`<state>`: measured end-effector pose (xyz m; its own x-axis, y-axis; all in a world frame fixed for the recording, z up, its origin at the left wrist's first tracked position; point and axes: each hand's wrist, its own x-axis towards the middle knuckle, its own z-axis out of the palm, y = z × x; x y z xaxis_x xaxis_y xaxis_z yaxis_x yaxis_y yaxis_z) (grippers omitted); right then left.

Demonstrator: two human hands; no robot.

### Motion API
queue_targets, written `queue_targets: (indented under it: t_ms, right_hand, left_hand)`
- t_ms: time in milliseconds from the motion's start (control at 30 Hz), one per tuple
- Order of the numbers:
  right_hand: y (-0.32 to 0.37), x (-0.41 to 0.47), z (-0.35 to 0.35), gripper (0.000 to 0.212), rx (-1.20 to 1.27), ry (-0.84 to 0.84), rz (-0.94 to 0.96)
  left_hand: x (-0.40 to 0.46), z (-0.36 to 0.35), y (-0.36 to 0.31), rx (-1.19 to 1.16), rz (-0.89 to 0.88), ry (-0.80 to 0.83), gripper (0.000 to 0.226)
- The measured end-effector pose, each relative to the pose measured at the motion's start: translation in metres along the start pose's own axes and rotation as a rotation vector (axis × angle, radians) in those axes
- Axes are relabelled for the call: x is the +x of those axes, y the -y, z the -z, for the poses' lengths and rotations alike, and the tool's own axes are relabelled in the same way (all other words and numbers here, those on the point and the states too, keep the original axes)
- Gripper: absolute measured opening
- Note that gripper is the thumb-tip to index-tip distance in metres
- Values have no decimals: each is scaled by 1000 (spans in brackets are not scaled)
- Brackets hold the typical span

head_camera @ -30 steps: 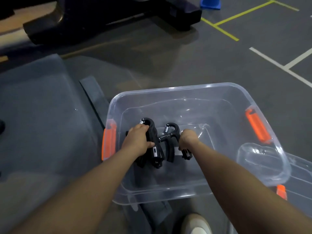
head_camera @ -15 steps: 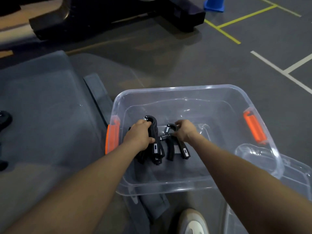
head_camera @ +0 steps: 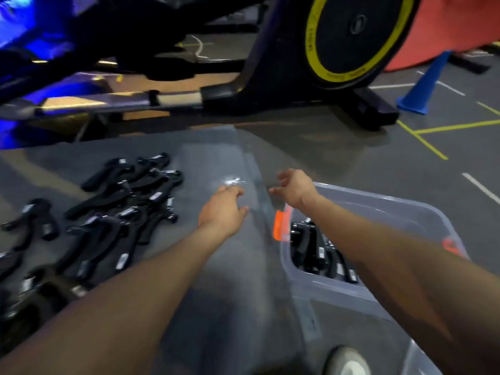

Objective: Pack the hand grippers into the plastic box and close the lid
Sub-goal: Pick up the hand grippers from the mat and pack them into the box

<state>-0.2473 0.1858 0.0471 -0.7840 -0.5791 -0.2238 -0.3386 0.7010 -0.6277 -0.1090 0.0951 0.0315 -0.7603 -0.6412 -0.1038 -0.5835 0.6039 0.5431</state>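
Left hand [head_camera: 221, 211] loosely open, empty | right hand [head_camera: 293, 188] loosely open, empty

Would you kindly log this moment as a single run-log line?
left hand: open, empty | right hand: open, empty | plastic box: holds some hand grippers, lid off | loose grippers: piled on mat, unpacked

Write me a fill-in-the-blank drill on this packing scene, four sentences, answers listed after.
1. Both hands, left hand and right hand, hold ____.
2. The clear plastic box has latches coloured ____.
3. The loose pile of hand grippers lies on the person's ____ side.
4. The traffic cone is ____.

Answers: nothing; orange; left; blue
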Motion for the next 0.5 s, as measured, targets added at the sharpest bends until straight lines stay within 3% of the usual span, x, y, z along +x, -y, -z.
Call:
queue_targets:
  t_ms: [300,500]
  right_hand:
    - [121,-43,-143,50,29,253,147]
    - [143,-55,-230,20,-42,353,124]
  left_hand:
    - [-77,100,147,59,299,-96,46]
    - [-105,113,231,70,447,-109,46]
